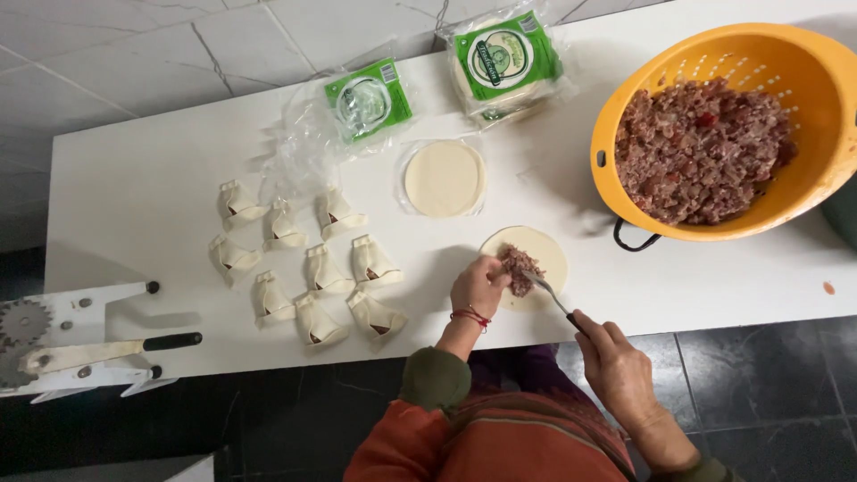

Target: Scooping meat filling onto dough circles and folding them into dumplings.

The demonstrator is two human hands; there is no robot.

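- One round dough disc, pale and flat, is laid on the white table near its front edge, just below the orange colander.
- Brown minced filling is heaped on the disc's left half.
- The left hand is curled, fingertips pressed on the filling.
- The right hand is closed around a fork, tines touching the filling.
- Ten folded dumplings are seen to the left.

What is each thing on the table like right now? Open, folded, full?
Dough round: flat, unfolded, meat on it.
Fork: held in right hand.
Left hand: touching the meat.
Colander: full of filling.
Folded pastries: closed.
Dough stack: unwrapped.
Left packet: opened.
Right packet: sealed, apparently.
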